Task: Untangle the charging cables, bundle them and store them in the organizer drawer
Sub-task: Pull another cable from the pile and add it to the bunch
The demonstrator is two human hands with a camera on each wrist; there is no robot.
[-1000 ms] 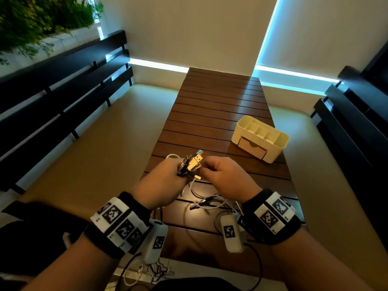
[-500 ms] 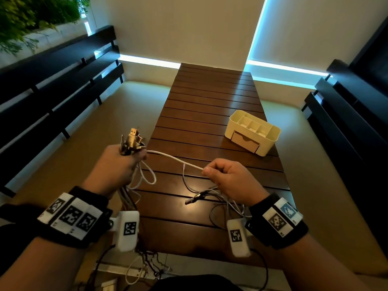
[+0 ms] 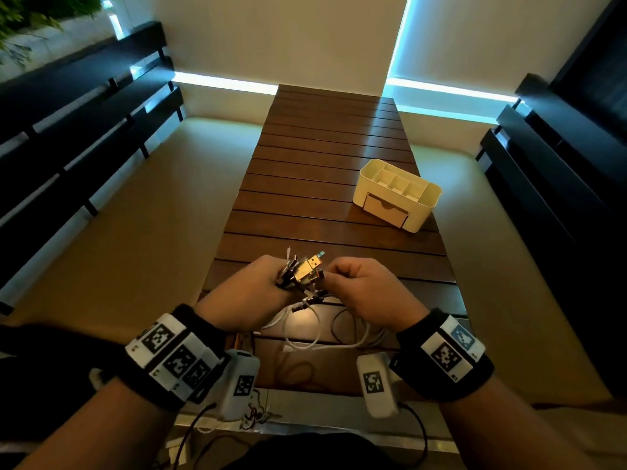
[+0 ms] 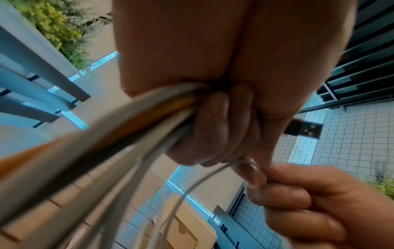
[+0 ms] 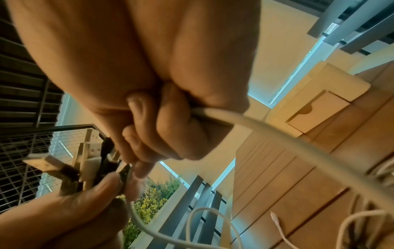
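Slatted dark wood table [image 3: 325,164] with slight sheen, matt cream plastic organizer [image 3: 429,201], shiny metal plug [image 3: 307,268], smooth white cables [image 3: 305,344]

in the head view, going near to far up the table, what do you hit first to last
loose white cables → the left hand and right hand with the bunch of plugs between them → bare table slats → cream organizer

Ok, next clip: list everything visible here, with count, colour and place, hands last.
charging cables: several, mostly white, some dark, gathered in both hands, loops trailing onto the table
USB plugs: a cluster, metal and dark, sticking up from the left fist
organizer: one, cream, far right of the table, drawer shut
table: one, dark brown slats, centre
benches: dark, along both sides
plants: green, upper left
wrist bands: two, black with printed markers
left hand: grips the cable bundle
right hand: pinches a white cable
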